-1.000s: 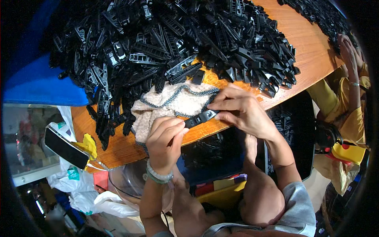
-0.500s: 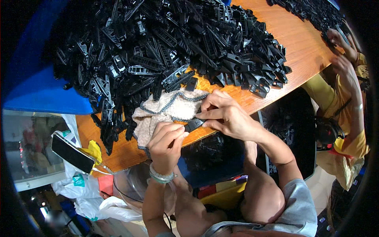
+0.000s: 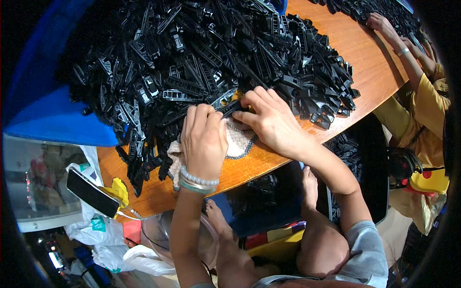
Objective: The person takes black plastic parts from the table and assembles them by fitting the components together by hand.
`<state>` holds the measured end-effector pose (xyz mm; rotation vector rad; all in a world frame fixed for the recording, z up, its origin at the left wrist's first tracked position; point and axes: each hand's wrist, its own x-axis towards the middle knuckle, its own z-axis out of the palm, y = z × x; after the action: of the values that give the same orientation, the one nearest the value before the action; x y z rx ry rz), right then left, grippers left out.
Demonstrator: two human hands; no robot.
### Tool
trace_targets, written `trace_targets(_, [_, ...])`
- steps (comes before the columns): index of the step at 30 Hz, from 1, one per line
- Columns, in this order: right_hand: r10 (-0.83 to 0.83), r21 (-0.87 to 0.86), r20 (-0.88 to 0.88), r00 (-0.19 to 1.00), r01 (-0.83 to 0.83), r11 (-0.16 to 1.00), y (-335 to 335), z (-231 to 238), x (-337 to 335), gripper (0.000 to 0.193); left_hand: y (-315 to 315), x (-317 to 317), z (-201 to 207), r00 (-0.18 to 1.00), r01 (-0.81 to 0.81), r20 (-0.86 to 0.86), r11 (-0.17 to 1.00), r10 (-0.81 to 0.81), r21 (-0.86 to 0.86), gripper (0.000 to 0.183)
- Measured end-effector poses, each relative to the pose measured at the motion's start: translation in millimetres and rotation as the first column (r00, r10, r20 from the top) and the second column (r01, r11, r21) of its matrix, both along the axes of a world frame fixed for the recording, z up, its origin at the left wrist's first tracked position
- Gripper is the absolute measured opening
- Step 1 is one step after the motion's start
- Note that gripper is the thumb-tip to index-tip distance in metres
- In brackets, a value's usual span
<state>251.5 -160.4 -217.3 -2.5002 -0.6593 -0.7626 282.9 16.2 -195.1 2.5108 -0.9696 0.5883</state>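
Note:
A large heap of black plastic parts (image 3: 201, 53), many long and ladder-like, covers the tabletop. My left hand (image 3: 204, 141), with a beaded bracelet and a bangle, is at the heap's near edge, fingers together and bent down; their tips are hidden. Beside it, my right hand (image 3: 271, 122) is closed, thumb and fingers around one end of a black plastic part (image 3: 230, 108) lying between the hands. Under them is a crumpled pale cloth (image 3: 237, 143) with a dark patterned edge, partly covered by the left hand.
The wooden table (image 3: 269, 161) has a curved front edge above my knees. A phone (image 3: 92, 192) stands at the left by a yellow object (image 3: 119, 191). Dark bins holding black parts (image 3: 348, 156) are below. At far right a person's hand (image 3: 382, 26) touches another heap.
Both hands have moved away from me, from over the cloth to the heap's edge. The dark part held between them has left its place above the cloth. The other person's arm has moved too.

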Motion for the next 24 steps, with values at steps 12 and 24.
trace_targets(12, [0.103, 0.464, -0.220, 0.970, 0.011, 0.886, -16, 7, -54, 0.026, 21, -61, 4, 0.990, -0.081, 0.115, 0.997, 0.082, -0.015, 0.019])
trace_targets(24, [0.094, 0.524, -0.367, 0.926, 0.122, 0.843, -17, -2, -71, 0.027, 20, -78, -17, 0.914, -0.135, -0.396, 0.858, -0.085, -0.496, 0.036])
